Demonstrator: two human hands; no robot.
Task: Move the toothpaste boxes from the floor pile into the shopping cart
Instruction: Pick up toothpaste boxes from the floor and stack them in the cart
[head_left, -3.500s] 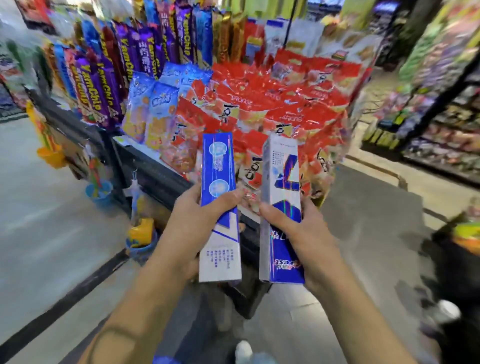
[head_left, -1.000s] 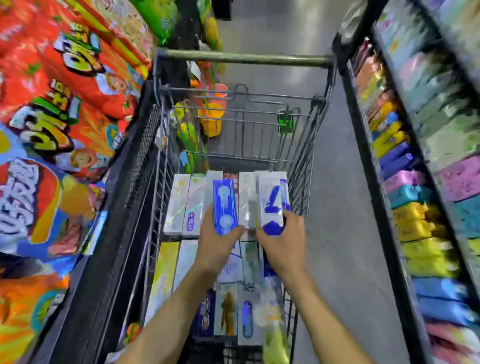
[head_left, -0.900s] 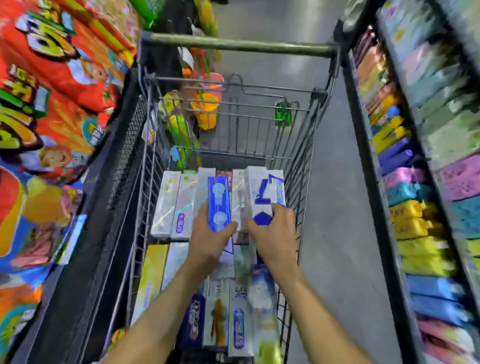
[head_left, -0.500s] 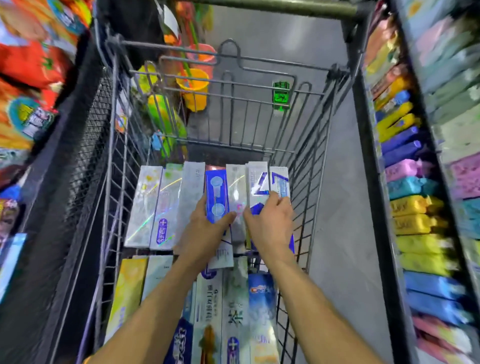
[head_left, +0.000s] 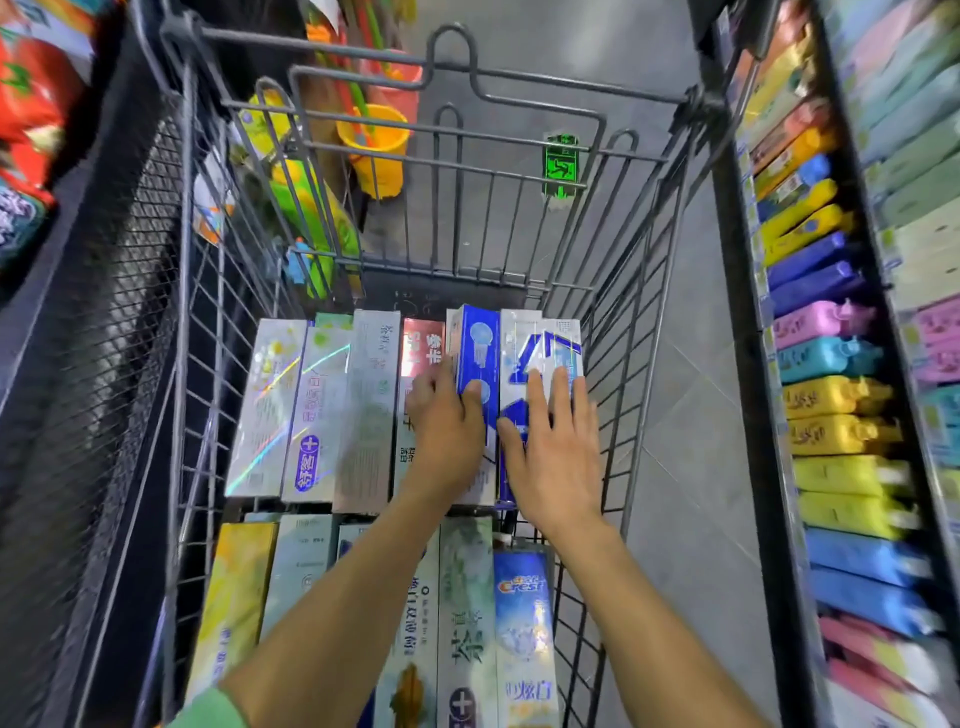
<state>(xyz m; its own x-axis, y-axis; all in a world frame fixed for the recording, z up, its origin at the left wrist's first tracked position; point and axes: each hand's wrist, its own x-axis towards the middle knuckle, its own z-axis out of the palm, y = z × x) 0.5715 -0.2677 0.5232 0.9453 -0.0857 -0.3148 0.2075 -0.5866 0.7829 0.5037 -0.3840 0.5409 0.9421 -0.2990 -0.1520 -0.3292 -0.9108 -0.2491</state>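
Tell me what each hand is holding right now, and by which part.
Left hand grips the blue box around its middle. Right hand lies flat, fingers straight, on the white-and-blue box; it grips nothing.

Your view was evenly and brightly lit, with soft glare on the foil toothpaste boxes (head_left: 265, 405). Wide-angle distortion bent the shopping cart (head_left: 644, 291) wires outward, and the shelf (head_left: 852, 364) at the right edge was smeared by blur.

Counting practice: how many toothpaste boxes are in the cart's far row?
6, left to right: silver box, purple-cross box, grey box, red box, blue box, blue-white box; more may lie hidden underneath.
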